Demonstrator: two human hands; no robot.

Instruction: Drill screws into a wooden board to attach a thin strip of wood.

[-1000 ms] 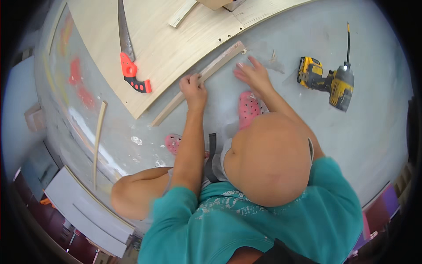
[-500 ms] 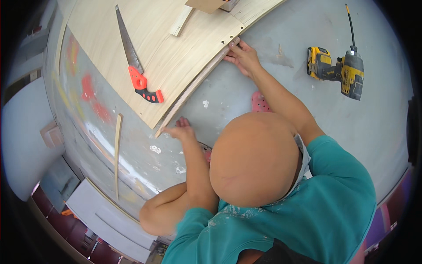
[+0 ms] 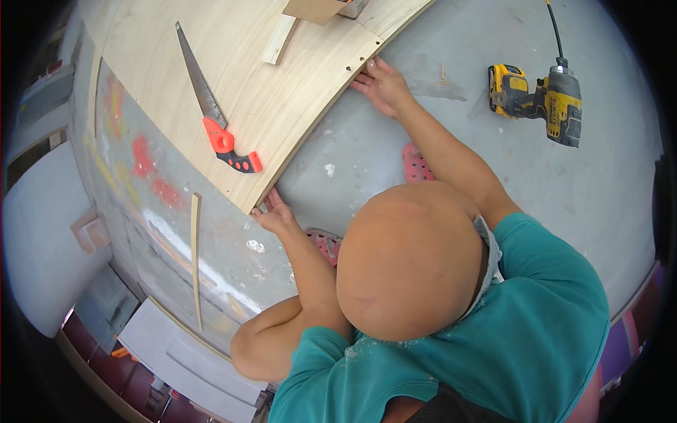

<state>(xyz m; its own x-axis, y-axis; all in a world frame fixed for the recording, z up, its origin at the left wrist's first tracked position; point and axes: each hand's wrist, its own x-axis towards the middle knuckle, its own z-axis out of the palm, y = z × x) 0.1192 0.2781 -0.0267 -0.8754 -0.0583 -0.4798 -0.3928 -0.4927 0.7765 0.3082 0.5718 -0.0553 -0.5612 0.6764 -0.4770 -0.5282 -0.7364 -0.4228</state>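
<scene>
A pale plywood panel (image 3: 296, 84) lies at upper left, its long edge slanting toward me. A narrow wooden strip (image 3: 311, 130) runs along that edge, mostly tucked against it. At the panel's near corner my left hand (image 3: 276, 214) is closed around the strip's end, thumb at the corner and fingers at the edge. Farther up, close to several small dark holes, my right hand (image 3: 384, 87) grips the same edge, partly hiding its fingertips. On the panel rests a hand saw (image 3: 214, 113) with a red and black handle.
A yellow and black cordless driver (image 3: 546, 102) with a long bit lies on the grey floor (image 3: 465, 148) at right. A short wood block (image 3: 281, 41) and a cardboard piece (image 3: 315, 10) sit on the panel. A loose thin wooden slat (image 3: 196, 261) lies left of my knee.
The strip's near end, which stuck out from the panel, now sits in against its edge. My left hand has moved slightly left and closed at the corner. My right hand stays at the edge.
</scene>
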